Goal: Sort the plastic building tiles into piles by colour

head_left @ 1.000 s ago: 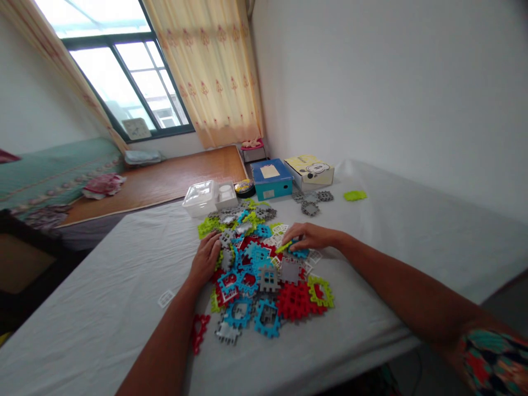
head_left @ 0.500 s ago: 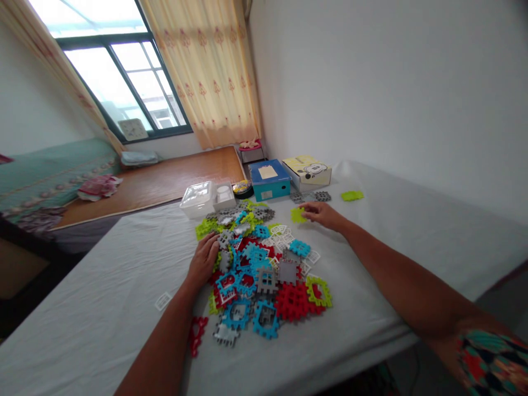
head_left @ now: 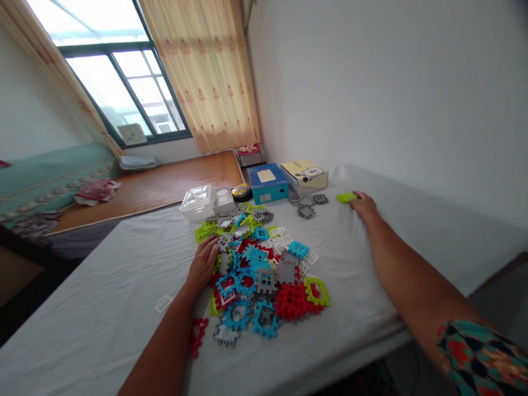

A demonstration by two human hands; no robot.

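My right hand (head_left: 364, 207) reaches out to the far right, its fingers closed at the edge of a lime-green interlocking building tile (head_left: 345, 197) on the sheet. Whether one tile or two lie there is hard to make out. Against the left side of a heap of notched plastic tiles rests my left hand (head_left: 203, 258), fingers stretched out and nothing gripped. The heap holds blue tiles (head_left: 265, 319), red tiles (head_left: 293, 301), grey tiles (head_left: 266, 280) and white window-frame pieces (head_left: 279, 240). Several dark grey tiles (head_left: 306, 211) lie apart, left of my right hand.
Behind the heap stand a clear plastic box (head_left: 197, 203), a round dark tin (head_left: 241, 192), a blue box (head_left: 268, 185) and a yellow-white box (head_left: 305, 175). One white frame (head_left: 163, 303) and a red piece (head_left: 198, 336) lie near my left forearm. A wall rises on the right.
My right hand has carried a lime-green tile to the right and away from me, to where another lime-green tile lay. The grey tiles it covered now show. My left hand stays put.
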